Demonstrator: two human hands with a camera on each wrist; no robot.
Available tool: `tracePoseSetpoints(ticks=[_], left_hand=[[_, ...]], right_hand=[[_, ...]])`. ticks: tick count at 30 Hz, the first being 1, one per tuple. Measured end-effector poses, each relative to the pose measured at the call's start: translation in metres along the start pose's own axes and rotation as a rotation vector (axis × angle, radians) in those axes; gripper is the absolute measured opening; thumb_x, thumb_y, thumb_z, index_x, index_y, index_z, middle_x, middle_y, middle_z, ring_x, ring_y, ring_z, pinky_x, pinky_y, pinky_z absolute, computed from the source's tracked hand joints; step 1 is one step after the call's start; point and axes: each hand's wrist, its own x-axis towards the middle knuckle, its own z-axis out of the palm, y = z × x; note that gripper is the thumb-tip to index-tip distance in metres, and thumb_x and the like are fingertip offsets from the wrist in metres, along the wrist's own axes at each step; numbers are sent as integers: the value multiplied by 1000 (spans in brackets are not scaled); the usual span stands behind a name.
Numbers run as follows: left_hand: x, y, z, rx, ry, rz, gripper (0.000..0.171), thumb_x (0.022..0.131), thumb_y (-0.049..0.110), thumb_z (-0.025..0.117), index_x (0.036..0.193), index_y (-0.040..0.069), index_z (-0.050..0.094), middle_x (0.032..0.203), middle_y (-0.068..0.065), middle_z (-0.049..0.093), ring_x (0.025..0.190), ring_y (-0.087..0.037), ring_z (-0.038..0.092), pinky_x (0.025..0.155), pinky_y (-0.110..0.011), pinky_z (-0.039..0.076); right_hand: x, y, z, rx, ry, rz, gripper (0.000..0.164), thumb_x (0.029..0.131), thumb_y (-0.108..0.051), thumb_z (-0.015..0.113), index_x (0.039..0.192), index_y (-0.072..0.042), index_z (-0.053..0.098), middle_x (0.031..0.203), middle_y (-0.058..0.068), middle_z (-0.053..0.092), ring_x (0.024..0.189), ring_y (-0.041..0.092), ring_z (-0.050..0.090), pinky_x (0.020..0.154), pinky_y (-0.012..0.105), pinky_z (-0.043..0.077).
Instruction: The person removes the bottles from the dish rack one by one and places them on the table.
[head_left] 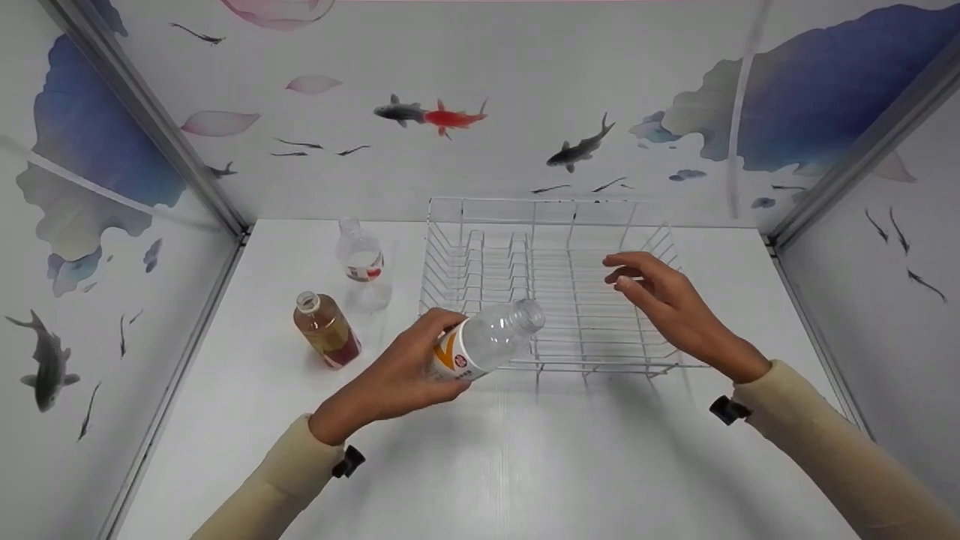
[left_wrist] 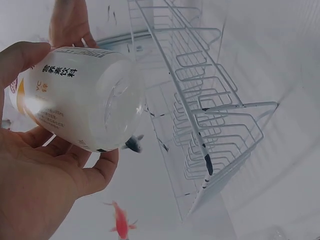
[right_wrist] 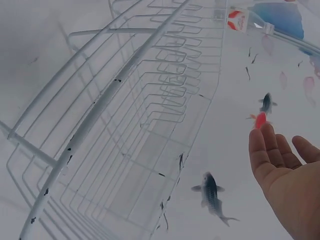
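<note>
My left hand point(head_left: 409, 367) grips a clear plastic bottle point(head_left: 501, 334) round its white and orange label, with the capless neck tilted up to the right. In the left wrist view the bottle's base point(left_wrist: 122, 105) faces the camera, thumb on one side and fingers curled on the other. Over the right part of a white wire dish rack point(head_left: 585, 367) hovers my right hand point(head_left: 664, 300), fingers loosely bent around nothing. The right wrist view has that hand point(right_wrist: 285, 170) beside the rack point(right_wrist: 100, 105), palm showing.
Left of the rack stand a clear bottle with a red and white label point(head_left: 365, 266) and an amber bottle point(head_left: 328, 330), both capless. White panels with painted fish point(head_left: 454, 118) enclose the white table point(head_left: 510, 465) at the back and sides. Bare tabletop lies in front of the rack.
</note>
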Motion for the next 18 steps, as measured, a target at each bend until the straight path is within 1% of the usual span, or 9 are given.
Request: tracePoseSetpoints(ticks=[4, 6, 9, 12, 18], left_hand=[[-9, -2, -3, -29, 61, -38, 73, 89, 12, 92, 150, 21, 53, 143, 6, 59, 127, -18, 61, 112, -50, 55], [-14, -4, -4, -32, 97, -49, 75, 89, 12, 93, 152, 21, 53, 145, 7, 60, 131, -18, 60, 114, -52, 53], [-22, -9, -7, -19, 155, -51, 76, 89, 13, 94, 153, 21, 54, 148, 7, 60, 135, -19, 59, 116, -53, 52], [-29, -14, -8, -11, 206, -51, 77, 89, 14, 94, 154, 18, 54, 149, 5, 61, 136, -19, 59, 115, -54, 52], [-37, -22, -8, -29, 276, -87, 76, 88, 13, 95, 153, 18, 56, 149, 5, 62, 136, -19, 60, 116, -55, 51]], right_hand=[[-3, 4, -1, -4, 14, 5, 40, 114, -1, 56, 154, -4, 59, 148, 8, 63, 127, 22, 66, 108, 18, 52], [-5, 7, -2, -3, 17, 9, 40, 114, -1, 56, 154, -3, 59, 148, 8, 63, 127, 22, 66, 109, 18, 52], [-7, 9, -4, 12, 23, 16, 40, 114, 0, 56, 153, -1, 59, 148, 8, 63, 127, 24, 67, 109, 18, 52], [-9, 11, -7, 20, 32, 24, 39, 114, 0, 55, 153, -1, 59, 147, 8, 63, 127, 25, 66, 109, 18, 52], [-13, 16, -14, 7, 45, 49, 39, 115, -3, 54, 153, -3, 60, 148, 8, 63, 131, 28, 65, 109, 18, 52]])
